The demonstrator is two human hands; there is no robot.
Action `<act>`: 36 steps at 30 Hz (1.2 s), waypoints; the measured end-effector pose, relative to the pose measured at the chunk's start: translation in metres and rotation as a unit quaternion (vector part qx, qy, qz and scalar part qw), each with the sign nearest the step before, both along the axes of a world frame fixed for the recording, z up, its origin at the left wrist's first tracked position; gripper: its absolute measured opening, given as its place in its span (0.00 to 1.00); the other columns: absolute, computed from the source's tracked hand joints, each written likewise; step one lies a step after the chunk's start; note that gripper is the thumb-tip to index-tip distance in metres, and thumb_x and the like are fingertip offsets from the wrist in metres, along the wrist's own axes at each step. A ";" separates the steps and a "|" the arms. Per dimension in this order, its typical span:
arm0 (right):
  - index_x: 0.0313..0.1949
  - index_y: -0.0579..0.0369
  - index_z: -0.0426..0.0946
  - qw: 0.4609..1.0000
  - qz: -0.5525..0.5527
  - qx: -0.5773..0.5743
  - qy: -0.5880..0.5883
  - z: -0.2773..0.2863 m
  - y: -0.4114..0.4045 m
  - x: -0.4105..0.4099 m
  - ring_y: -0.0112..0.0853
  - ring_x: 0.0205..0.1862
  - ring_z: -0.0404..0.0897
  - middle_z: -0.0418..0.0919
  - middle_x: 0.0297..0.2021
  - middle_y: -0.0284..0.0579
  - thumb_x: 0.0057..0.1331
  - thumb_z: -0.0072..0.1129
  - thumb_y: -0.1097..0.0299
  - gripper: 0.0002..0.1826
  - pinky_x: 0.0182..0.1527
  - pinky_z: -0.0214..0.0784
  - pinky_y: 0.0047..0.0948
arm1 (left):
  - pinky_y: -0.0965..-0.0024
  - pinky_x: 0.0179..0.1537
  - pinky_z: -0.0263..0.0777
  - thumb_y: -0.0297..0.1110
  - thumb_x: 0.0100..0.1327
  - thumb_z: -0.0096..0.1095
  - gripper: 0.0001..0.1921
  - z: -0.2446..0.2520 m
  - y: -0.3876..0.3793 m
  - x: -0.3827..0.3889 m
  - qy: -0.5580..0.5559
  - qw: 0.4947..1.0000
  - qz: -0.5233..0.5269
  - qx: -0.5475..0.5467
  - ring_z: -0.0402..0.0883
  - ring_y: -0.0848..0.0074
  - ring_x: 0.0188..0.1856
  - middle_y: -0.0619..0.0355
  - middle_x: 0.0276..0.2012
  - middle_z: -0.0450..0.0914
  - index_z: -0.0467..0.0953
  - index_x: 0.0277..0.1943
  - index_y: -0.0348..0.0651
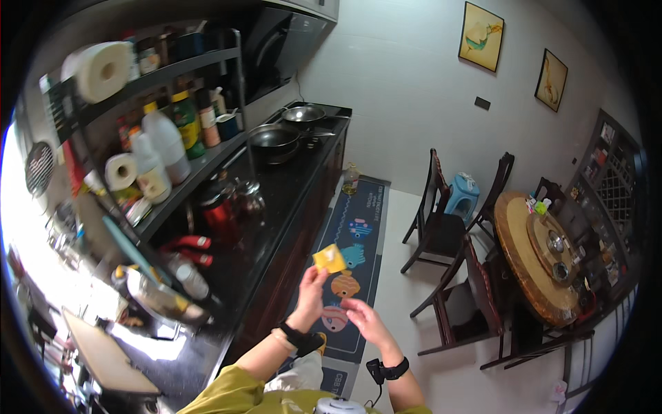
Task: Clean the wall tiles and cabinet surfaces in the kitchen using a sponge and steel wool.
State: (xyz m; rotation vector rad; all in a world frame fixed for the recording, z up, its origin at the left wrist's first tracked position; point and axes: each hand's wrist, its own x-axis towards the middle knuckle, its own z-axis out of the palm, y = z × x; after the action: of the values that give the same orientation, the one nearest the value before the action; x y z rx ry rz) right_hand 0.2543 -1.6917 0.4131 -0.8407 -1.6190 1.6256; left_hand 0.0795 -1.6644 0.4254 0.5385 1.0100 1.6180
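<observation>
My left hand pinches a small flat yellow packet at its lower corner. It holds the packet up above the floor mat, to the right of the counter. A pale patch shows on the packet's face; whether it is print or glare I cannot tell. To the right and a little lower, my right hand is empty, its fingers loosely bent and apart. Below both hands runs a dark kitchen mat printed with colourful fish. Each wrist wears a black band.
At left, the black counter carries a wok, a second pan and a red kettle. Bottles fill a rack above it. An oil bottle stands by the mat's far end. Wooden chairs surround a round table at right.
</observation>
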 end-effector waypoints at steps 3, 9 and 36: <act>0.62 0.57 0.59 0.990 -0.110 -0.016 0.086 0.025 0.103 0.003 0.31 0.59 0.68 0.68 0.57 0.44 0.69 0.48 0.65 0.24 0.58 0.62 0.31 | 0.69 0.57 0.61 0.35 0.62 0.61 0.18 -0.001 0.115 0.041 0.010 0.997 0.000 0.073 0.69 0.75 0.54 0.56 0.49 0.74 0.70 0.52 0.37; 0.64 0.50 0.50 0.942 -0.206 -0.069 0.256 0.065 0.291 0.042 0.37 0.60 0.65 0.64 0.59 0.48 0.71 0.43 0.56 0.27 0.60 0.58 0.37 | 0.62 0.62 0.55 0.31 0.57 0.65 0.18 0.033 0.305 0.112 0.329 0.929 0.049 0.161 0.60 0.61 0.62 0.50 0.59 0.62 0.73 0.50 0.45; 0.60 0.46 0.60 0.953 -0.185 -0.001 0.239 0.126 1.215 -0.006 0.30 0.55 0.68 0.68 0.52 0.37 0.67 0.46 0.58 0.23 0.56 0.59 0.37 | 0.59 0.67 0.46 0.22 0.54 0.57 0.31 0.067 1.098 0.007 0.386 0.892 0.154 0.179 0.50 0.56 0.67 0.45 0.62 0.56 0.58 0.62 0.40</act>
State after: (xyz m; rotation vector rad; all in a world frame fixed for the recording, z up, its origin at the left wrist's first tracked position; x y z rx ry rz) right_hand 0.2482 -0.4767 0.5390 -0.6378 -1.0501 1.4223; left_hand 0.0869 -0.5660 0.4929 1.4104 1.4269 1.9288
